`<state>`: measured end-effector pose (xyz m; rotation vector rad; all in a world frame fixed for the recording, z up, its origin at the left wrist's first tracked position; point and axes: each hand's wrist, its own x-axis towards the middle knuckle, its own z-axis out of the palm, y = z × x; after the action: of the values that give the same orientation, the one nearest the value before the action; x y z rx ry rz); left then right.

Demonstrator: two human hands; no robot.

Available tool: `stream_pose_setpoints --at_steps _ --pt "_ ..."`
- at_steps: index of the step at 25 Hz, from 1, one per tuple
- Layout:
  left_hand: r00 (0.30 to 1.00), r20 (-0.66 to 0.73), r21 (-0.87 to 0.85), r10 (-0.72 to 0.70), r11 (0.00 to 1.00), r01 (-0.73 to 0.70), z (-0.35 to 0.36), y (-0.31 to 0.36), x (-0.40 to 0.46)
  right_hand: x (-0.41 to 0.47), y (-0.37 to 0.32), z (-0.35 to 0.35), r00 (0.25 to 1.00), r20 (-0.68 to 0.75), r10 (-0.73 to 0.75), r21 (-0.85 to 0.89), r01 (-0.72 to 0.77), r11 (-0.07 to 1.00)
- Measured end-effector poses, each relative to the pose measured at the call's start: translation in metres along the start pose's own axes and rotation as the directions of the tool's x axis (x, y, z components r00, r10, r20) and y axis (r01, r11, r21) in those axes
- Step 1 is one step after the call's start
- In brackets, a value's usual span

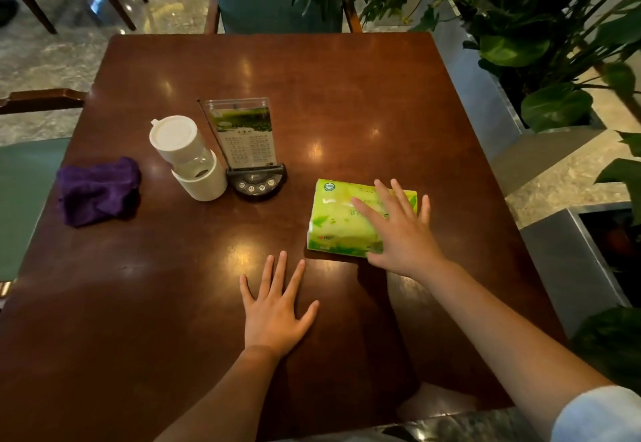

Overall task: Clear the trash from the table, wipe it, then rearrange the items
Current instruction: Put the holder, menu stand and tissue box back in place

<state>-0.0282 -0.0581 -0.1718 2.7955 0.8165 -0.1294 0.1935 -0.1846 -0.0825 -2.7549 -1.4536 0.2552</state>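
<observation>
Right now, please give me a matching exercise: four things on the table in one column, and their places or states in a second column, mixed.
Things:
1. cloth
2. tissue pack
3. left hand
4. menu stand

Places or states:
A. flat on bare table
B. upright, right of the white container
C. crumpled near the left edge
D. under the right hand

Pairs: 1-C, 2-D, 3-A, 4-B

Purple cloth [99, 191], green tissue pack [341, 219]
</observation>
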Motion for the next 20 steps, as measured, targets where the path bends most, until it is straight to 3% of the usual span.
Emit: stream_pose_setpoints --at_steps 3,11,16,20 --pt "1.0 0.002 -0.003 0.001 1.0 -0.001 0.001 0.0 0.0 0.007 -0.009 0.007 0.998 0.058 0.031 -0.06 -0.028 0.998" --pt "1.0 -0.008 -0.015 0.0 1.0 0.0 0.0 0.001 -0.001 0.066 -0.017 0.001 0.999 0.03 0.022 -0.085 -0.02 0.996" --pt "1.0 -0.007 -0.023 -0.001 1.0 0.001 -0.002 0.003 0.0 0.106 -0.015 -0.009 0.997 0.057 -0.053 -0.077 0.058 0.995" --pt "1.0 0.012 -0.02 0.009 1.0 -0.009 -0.004 0.006 -0.003 0.102 -0.019 -0.01 0.992 -0.104 -0.069 -0.193 0.048 0.98"
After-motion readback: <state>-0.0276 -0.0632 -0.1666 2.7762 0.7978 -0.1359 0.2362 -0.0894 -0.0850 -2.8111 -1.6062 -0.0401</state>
